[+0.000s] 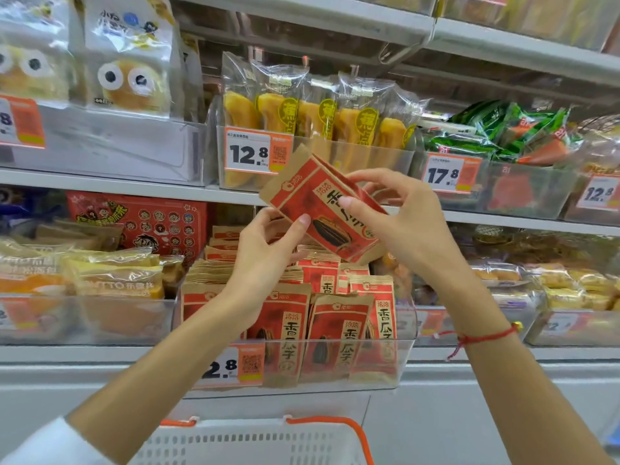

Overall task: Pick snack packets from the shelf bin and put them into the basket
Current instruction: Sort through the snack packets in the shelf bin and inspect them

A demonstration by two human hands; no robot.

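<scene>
A red packet (322,209) is pinched by the left hand (265,253) and right hand (402,223) above the bin (406,360); lowering into the basket (255,441) is judged next.

bright even shop light, soft overall focus, edges bowed, top-left packets (37,58) perhaps glare-washed.

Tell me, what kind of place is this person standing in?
Most likely a shop's snack aisle: shelves carry clear bins of packaged snacks, orange price tags hang on the bins, and a white shopping basket waits below the hands.
</scene>
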